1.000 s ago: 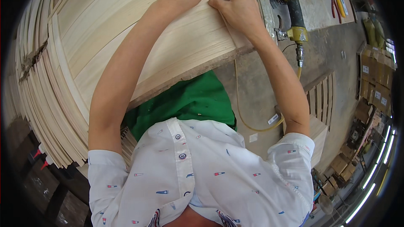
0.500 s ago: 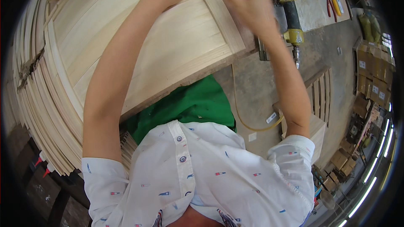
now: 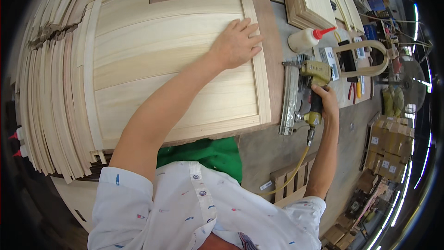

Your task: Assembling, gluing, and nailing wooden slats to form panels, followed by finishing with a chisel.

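A pale wooden panel with a framed edge and a small rectangular cutout lies flat before me. My left hand rests on it near the right end, fingers spread, the fingertips over the right edge strip. At the right, my right hand is wrapped round the dark grip of a yellow-green pneumatic nail gun. The gun's long metal magazine points toward the panel, apart from it. A yellow air hose runs from the grip's end down toward the floor.
Stacked wooden strips stand along the left. Beyond the gun are a white glue bottle with a red nozzle, a curved wooden loop and pliers. More panels are piled at the far right; cardboard boxes stand beyond the floor.
My right hand, empty and blurred before, now grips the nail gun. My left hand lies flat with fingers spread on the panel's right end. The view has shifted, showing more of the far side.
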